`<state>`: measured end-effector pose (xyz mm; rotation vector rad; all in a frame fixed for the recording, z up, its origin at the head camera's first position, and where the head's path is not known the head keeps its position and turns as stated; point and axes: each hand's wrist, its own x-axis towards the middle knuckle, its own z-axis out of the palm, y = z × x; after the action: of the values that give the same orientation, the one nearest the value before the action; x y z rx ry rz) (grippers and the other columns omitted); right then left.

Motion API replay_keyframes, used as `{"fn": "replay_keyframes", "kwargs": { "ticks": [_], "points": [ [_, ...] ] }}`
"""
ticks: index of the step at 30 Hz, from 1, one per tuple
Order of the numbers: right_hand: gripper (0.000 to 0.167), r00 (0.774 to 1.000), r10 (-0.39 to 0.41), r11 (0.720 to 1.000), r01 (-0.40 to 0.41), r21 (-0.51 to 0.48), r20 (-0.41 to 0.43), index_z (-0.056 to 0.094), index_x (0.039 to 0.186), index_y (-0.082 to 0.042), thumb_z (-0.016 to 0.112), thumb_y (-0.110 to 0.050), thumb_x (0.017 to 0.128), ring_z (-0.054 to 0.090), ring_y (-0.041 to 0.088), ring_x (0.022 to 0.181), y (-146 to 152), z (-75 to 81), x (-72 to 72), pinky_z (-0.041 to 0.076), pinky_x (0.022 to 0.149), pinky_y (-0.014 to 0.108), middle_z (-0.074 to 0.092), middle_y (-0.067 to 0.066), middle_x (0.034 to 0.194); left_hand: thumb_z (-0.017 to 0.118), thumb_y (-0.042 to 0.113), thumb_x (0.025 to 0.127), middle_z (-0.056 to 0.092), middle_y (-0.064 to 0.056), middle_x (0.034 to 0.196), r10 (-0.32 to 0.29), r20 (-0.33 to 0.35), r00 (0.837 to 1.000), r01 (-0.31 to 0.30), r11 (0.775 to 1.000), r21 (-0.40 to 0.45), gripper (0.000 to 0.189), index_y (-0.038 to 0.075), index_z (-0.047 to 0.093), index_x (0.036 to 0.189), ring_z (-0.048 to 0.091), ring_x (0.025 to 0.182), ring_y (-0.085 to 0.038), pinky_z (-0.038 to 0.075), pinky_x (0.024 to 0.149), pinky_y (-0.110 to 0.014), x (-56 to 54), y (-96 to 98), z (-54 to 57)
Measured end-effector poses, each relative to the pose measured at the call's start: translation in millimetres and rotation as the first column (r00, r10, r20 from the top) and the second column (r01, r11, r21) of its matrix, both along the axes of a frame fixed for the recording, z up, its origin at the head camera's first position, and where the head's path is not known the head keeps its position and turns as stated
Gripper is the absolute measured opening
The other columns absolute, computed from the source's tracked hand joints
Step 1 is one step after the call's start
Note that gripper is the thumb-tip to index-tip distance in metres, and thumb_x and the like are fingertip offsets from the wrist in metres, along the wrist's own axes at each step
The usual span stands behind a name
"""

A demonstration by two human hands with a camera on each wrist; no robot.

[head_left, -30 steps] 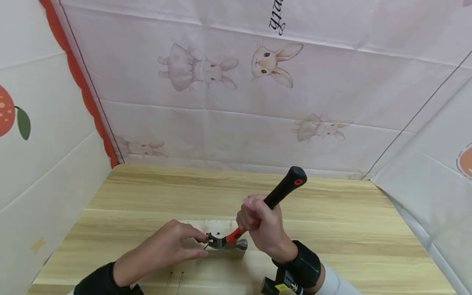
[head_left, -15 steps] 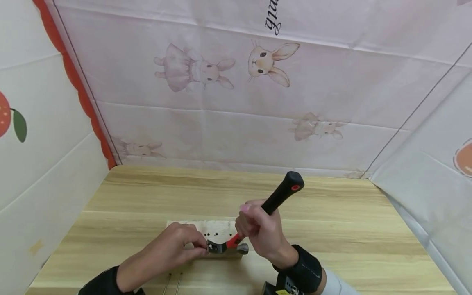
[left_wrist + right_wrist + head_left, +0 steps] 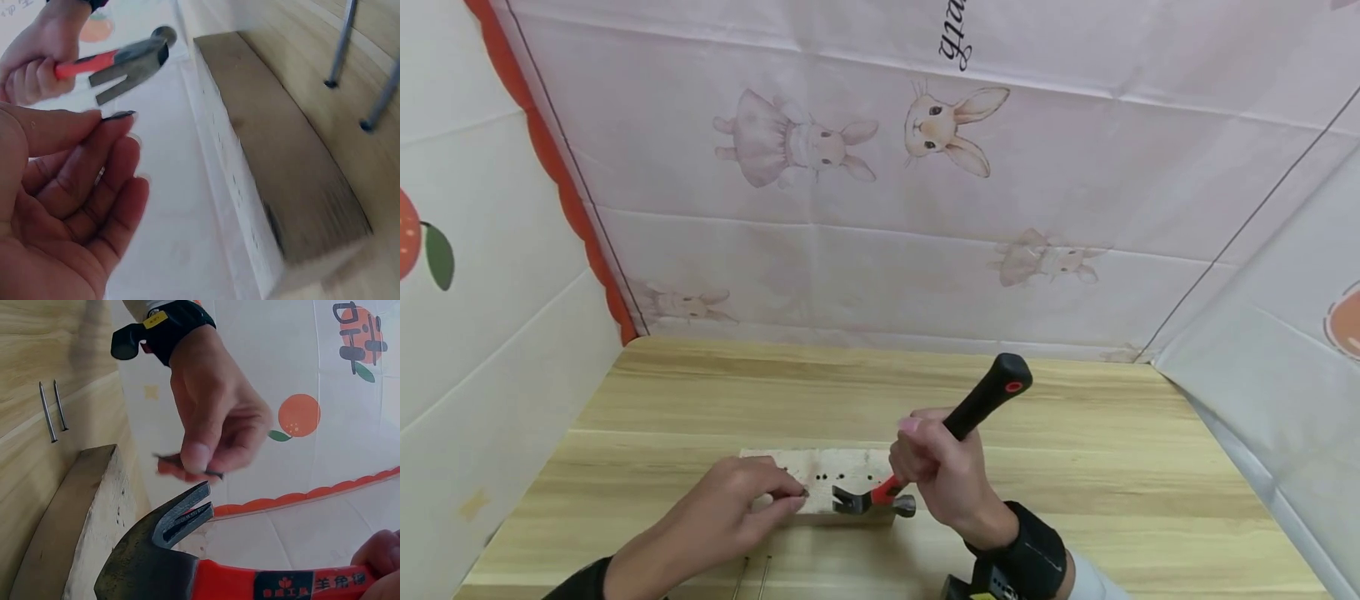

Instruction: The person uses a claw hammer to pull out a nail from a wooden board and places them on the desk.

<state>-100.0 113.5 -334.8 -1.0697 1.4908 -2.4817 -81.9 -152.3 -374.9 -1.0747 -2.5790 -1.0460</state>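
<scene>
Between thumb and fingertips, my left hand [image 3: 722, 512] pinches a short dark nail [image 3: 119, 115], mostly covered by the fingers in the head view. My right hand [image 3: 943, 467] grips a claw hammer [image 3: 981, 400] by its red and black handle, butt end up. The hammer's forked claw [image 3: 187, 515] points toward the left hand, a small gap away from the nail. Under both hands lies a pale wooden block [image 3: 853, 462] with several dark holes along its top. The left hand partly hides the block's left end.
Two long nails [image 3: 764, 575] lie on the wood-grain table [image 3: 1075, 433] in front of the block. Printed cloth [image 3: 850, 275] with rabbits hangs behind the table, and white cloth panels [image 3: 497, 358] flank it.
My left hand has moved left from the hammer's claw, taking the nail with it. The hammer has shifted slightly right and lower in the head view, still in my right hand.
</scene>
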Motion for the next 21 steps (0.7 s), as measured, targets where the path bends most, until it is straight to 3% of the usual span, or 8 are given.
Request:
{"fn": "replay_keyframes", "kwargs": {
  "ticks": [4, 8, 11, 16, 18, 21],
  "points": [
    [0.040, 1.000, -0.007, 1.000, 0.007, -0.011, 0.005, 0.024, 0.060, -0.011, 0.030, 0.010, 0.094, 0.018, 0.021, 0.040, 8.7, -1.4, 2.2, 0.022, 0.038, 0.036, 0.019, 0.002, 0.052, 0.080, 0.013, 0.090, 0.067, 0.021, 0.075, 0.135, 0.045, 0.990, -0.130, 0.986, -0.105, 0.010, 0.020, 0.079, 0.082, 0.054, 0.070, 0.012, 0.052, 0.059, -0.018, 8.3, -16.4, 2.7],
    [0.040, 1.000, -0.006, 1.000, 0.006, -0.004, 0.021, 0.024, 0.061, -0.011, 0.029, 0.010, 0.094, 0.018, 0.021, 0.041, 16.2, -1.2, 5.5, 0.021, 0.039, 0.036, 0.019, 0.002, 0.053, 0.082, 0.016, 0.088, 0.060, 0.024, 0.066, 0.201, 0.070, 0.977, -0.187, 0.969, -0.164, 0.014, 0.021, 0.076, 0.076, 0.046, 0.061, 0.013, 0.045, 0.053, -0.016, 16.6, -33.9, -5.1],
    [0.040, 0.999, -0.022, 1.000, 0.022, 0.016, 0.037, 0.024, 0.061, -0.011, 0.029, 0.009, 0.095, 0.017, 0.021, 0.041, 21.5, -0.3, 8.6, 0.020, 0.039, 0.036, 0.020, 0.001, 0.053, 0.080, 0.020, 0.091, 0.056, 0.024, 0.063, 0.214, 0.139, 0.967, -0.181, 0.959, -0.218, 0.016, 0.023, 0.074, 0.076, 0.041, 0.057, 0.012, 0.041, 0.052, -0.016, 23.4, -46.4, -16.5],
    [0.040, 0.997, -0.058, 0.998, 0.057, 0.038, 0.041, 0.024, 0.061, -0.012, 0.029, 0.009, 0.095, 0.017, 0.021, 0.042, 30.1, -1.6, 12.8, 0.020, 0.040, 0.036, 0.020, -0.001, 0.054, 0.074, 0.024, 0.094, 0.047, 0.021, 0.056, 0.247, 0.284, 0.926, -0.141, 0.928, -0.346, 0.025, 0.028, 0.068, 0.071, 0.037, 0.051, 0.007, 0.036, 0.052, -0.018, 32.1, -59.2, -35.8],
    [0.039, 0.997, -0.066, 0.997, 0.064, 0.043, 0.041, 0.024, 0.061, -0.011, 0.029, 0.009, 0.095, 0.017, 0.021, 0.042, 32.9, -3.1, 13.8, 0.020, 0.040, 0.036, 0.020, -0.001, 0.054, 0.073, 0.023, 0.093, 0.042, 0.020, 0.054, 0.253, 0.301, 0.919, -0.129, 0.918, -0.376, 0.031, 0.029, 0.063, 0.065, 0.035, 0.050, 0.006, 0.034, 0.050, -0.018, 34.5, -60.3, -42.8],
    [0.039, 0.996, -0.074, 0.996, 0.071, 0.054, 0.046, 0.023, 0.061, -0.012, 0.029, 0.009, 0.095, 0.016, 0.021, 0.042, 36.3, -5.4, 15.0, 0.020, 0.040, 0.036, 0.020, -0.001, 0.054, 0.072, 0.020, 0.092, 0.037, 0.021, 0.053, 0.247, 0.299, 0.922, -0.114, 0.910, -0.399, 0.037, 0.029, 0.055, 0.060, 0.032, 0.049, 0.005, 0.031, 0.048, -0.018, 37.3, -60.5, -52.3]
  ]
}}
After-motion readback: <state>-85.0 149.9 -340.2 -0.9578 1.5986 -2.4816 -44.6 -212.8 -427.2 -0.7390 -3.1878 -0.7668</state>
